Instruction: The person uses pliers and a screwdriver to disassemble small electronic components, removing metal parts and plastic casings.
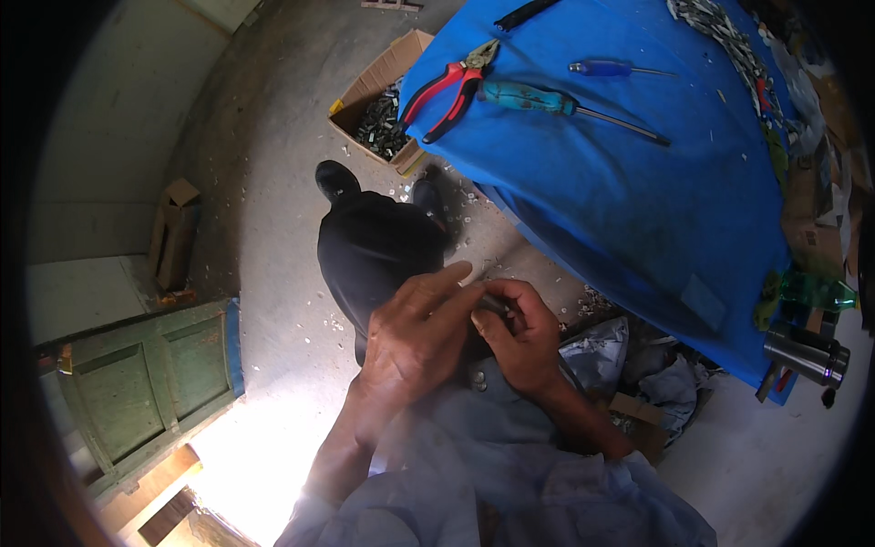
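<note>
My left hand (415, 333) and my right hand (521, 335) meet in front of my body, above my lap. The left fingers reach across to the right hand's fingertips, and both hands are closed in a pinch. Whatever lies between the fingertips is too small or too hidden to name. Beyond them, on a blue cloth (629, 173) over a table, lie red-and-black pliers (453, 89), a teal-handled screwdriver (538, 98) and a smaller blue-handled screwdriver (612, 68).
A cardboard box (387, 68) of small metal parts stands on the floor beside the table. Metal pieces (729, 41) are heaped at the table's far right. A steel flask (807, 356) and a green bottle (816, 292) sit at the right. A green panelled door (150, 383) is at left.
</note>
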Demonstrator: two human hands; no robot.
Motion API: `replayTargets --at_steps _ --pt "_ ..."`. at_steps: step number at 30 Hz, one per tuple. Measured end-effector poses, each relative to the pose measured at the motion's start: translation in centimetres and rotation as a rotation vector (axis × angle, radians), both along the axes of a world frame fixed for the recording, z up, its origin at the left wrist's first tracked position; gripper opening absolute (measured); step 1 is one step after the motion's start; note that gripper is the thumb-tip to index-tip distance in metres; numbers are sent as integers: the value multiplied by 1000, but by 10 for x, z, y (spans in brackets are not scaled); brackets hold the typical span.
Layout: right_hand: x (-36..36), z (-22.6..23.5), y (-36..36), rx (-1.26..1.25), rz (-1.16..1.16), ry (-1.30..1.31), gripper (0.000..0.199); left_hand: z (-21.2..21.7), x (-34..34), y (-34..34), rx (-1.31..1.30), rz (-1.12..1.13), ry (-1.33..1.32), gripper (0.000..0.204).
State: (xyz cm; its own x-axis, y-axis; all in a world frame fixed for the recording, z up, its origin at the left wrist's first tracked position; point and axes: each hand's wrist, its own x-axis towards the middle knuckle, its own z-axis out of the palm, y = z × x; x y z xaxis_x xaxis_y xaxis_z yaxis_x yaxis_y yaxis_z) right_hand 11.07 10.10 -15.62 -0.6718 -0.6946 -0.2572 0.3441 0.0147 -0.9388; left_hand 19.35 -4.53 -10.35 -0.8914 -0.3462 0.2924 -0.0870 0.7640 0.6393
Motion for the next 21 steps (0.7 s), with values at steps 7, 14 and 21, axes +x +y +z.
replayTargets --at_steps 7,14,21 --pt "0 -9 5 -79 -43 -17 29 -7 3 2 36 1 24 29" --pt "-1 -14 5 -126 -56 27 29 -7 8 12 266 4 -33 30" --pt "2 -11 5 -134 -50 -35 31 -5 13 14 245 72 -46 37"
